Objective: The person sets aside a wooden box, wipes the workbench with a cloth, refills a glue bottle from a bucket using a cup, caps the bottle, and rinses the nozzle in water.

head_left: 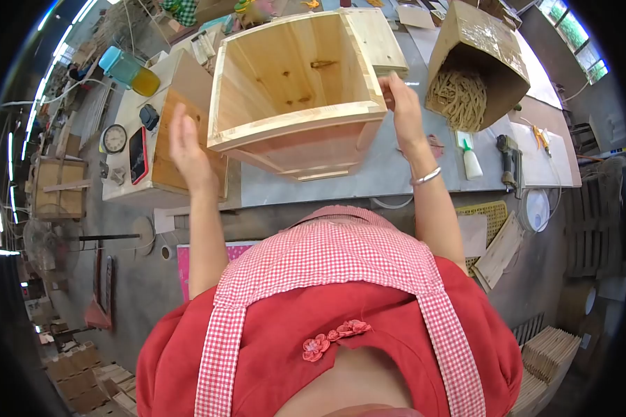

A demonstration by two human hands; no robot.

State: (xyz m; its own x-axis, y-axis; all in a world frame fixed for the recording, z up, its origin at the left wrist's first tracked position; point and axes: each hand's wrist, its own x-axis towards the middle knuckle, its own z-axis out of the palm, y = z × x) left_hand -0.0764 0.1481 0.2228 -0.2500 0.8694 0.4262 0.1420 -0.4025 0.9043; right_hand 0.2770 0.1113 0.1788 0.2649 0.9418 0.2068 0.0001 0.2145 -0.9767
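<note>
An open-topped wooden box (295,149) of pale, knotty boards stands on the grey work table (271,187) in front of me. Beside its left wall is my left hand (190,156), fingers stretched out and held upright, with a small gap to the box. My right hand (405,104), a silver bangle on its wrist, is at the right rim near the front corner. Its fingers are slightly bent against or very close to the wood; exact contact is hard to make out. Neither hand is wrapped round anything.
To the left, a wooden block (181,128) stands near a red-edged phone (138,154), a round clock (114,138) and a bottle (129,71). On the right are a cardboard box (483,52) with beige strands, a white glue bottle (471,163) and a nail gun (508,161).
</note>
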